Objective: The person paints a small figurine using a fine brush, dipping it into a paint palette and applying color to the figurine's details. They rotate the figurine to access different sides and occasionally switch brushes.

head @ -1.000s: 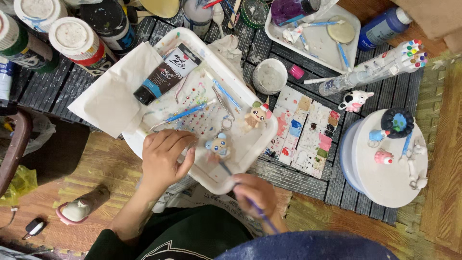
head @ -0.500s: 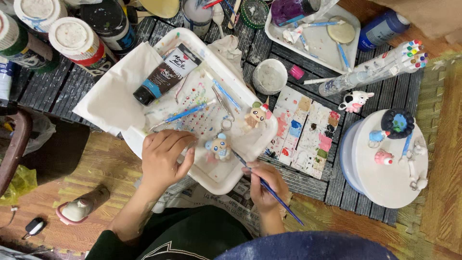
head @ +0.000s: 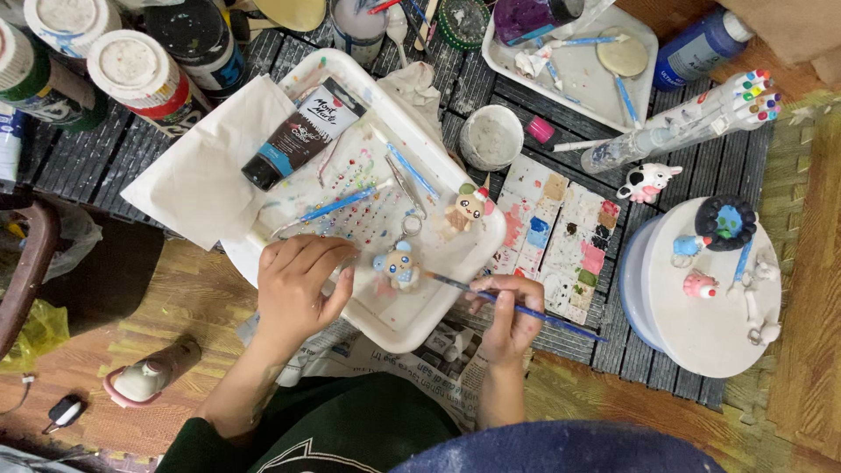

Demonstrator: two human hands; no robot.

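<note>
A small blue and cream clay figurine (head: pixel 397 266) lies on the white tray (head: pixel 412 324). My right hand (head: pixel 506 308) grips a thin blue paintbrush (head: pixel 543 314), and its tip touches the figurine's right side. Just left of the figurine, my left hand (head: pixel 298 285) rests on the tray with curled fingers, holding nothing that I can see. A second figurine with a red hat (head: pixel 471 203) sits near the tray's right edge. A black paint tube (head: pixel 302 131) and a blue tool (head: pixel 337 204) also lie on the tray.
A paint-stained palette (head: pixel 561 236) sits right of the tray. A round white lid (head: pixel 714 324) at the right carries small painted pieces. Paint jars (head: pixel 131 70) stand at the top left, another white tray (head: pixel 574 66) with brushes at the top, a marker pack (head: pixel 692 123) beside it.
My right hand has risen from the tray's lower edge and swung the brush tip leftward onto the figurine. My left hand has barely shifted.
</note>
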